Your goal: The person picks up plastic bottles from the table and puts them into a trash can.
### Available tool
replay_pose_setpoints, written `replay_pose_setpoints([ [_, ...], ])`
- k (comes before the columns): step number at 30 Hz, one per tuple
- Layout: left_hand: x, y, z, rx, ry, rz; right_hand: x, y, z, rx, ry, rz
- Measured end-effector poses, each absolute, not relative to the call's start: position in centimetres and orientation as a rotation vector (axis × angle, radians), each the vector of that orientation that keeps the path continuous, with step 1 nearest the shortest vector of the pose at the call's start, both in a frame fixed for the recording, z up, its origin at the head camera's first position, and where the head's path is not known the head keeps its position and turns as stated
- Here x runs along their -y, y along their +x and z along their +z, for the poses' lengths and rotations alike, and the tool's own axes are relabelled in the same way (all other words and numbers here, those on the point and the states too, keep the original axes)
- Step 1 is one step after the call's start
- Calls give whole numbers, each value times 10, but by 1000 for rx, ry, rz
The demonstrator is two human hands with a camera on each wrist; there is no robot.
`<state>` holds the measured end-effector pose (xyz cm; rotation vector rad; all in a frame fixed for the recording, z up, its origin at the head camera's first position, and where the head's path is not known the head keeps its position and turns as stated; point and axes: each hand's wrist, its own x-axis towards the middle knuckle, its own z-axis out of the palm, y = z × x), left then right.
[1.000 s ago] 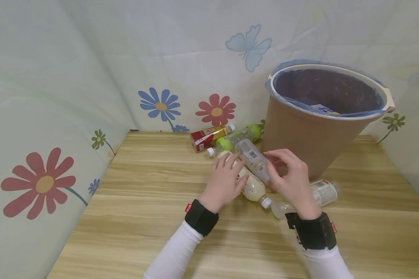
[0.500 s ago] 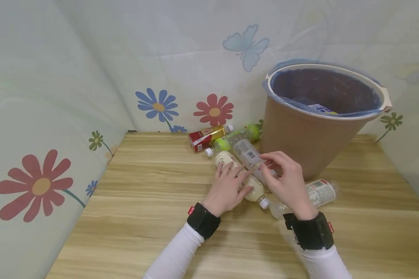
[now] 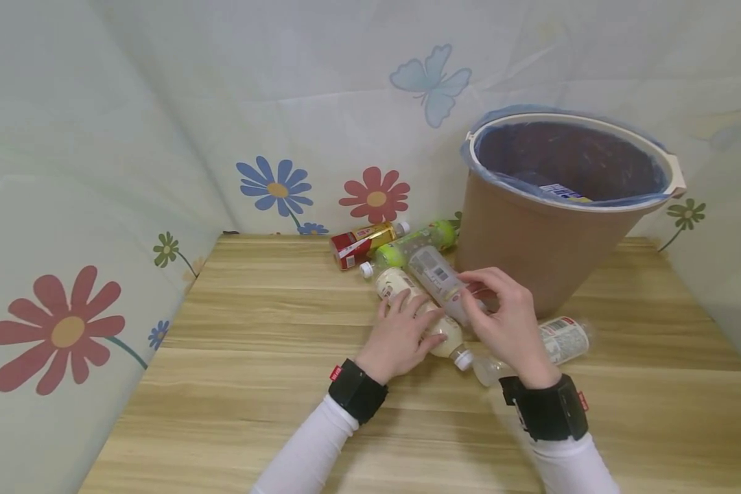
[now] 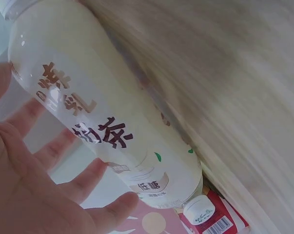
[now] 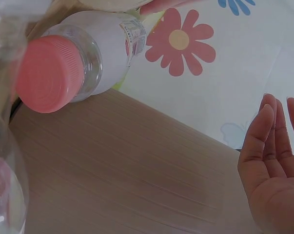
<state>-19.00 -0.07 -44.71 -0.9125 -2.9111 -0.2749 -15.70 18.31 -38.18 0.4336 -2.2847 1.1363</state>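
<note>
A cream milk-tea bottle with a white cap lies slantwise on the table. My left hand rests on it, fingers spread; in the left wrist view, that hand has long, separated fingers along the bottle. Beside it lies a clear bottle with a pale label; its pink cap shows in the right wrist view. Over its capped end hovers my right hand, thumb and forefinger apart. The right wrist view shows this hand with extended fingers and a gap to the bottle.
A brown bin with a blue liner stands at the back right, some packaging inside. Behind the hands lie a green-labelled bottle and a red-and-yellow bottle. A clear bottle with a white label lies right of my right hand.
My left hand has slid slightly toward the capped end of the cream bottle. The right hand hardly moves. The whole head view has shifted a little.
</note>
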Motion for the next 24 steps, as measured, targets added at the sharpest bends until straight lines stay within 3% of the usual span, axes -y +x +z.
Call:
replay_pose_setpoints([
  [24,57,-173,-421,3146,-1038,-534,-182,-157,-385,2310,448,1165],
])
